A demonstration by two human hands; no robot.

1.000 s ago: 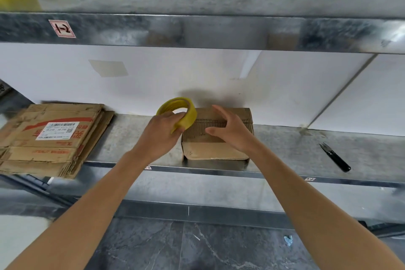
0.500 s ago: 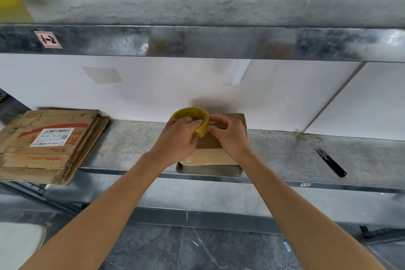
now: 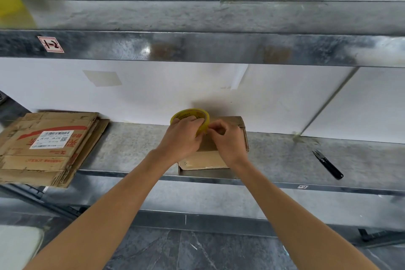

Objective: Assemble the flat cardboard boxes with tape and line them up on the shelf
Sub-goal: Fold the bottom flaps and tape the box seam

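A small brown cardboard box (image 3: 206, 160) stands on the metal shelf (image 3: 135, 151), near its front edge. Above the box my left hand (image 3: 182, 138) grips a yellow roll of tape (image 3: 190, 115). My right hand (image 3: 228, 140) pinches at the roll's right side with curled fingers, where the tape end is too small to make out. Both hands cover most of the box top. A stack of flat cardboard boxes (image 3: 43, 149) with a white label lies at the shelf's left end and overhangs the edge.
Small black snips (image 3: 327, 164) lie on the shelf to the right. A second metal shelf (image 3: 219, 46) runs overhead, with a blurred yellow object (image 3: 11, 4) at its far left. White wall panels stand behind; dark floor tiles lie below.
My right hand left the box top and came to the tape roll, fingers now curled at its edge. My left hand brought the roll over the box.
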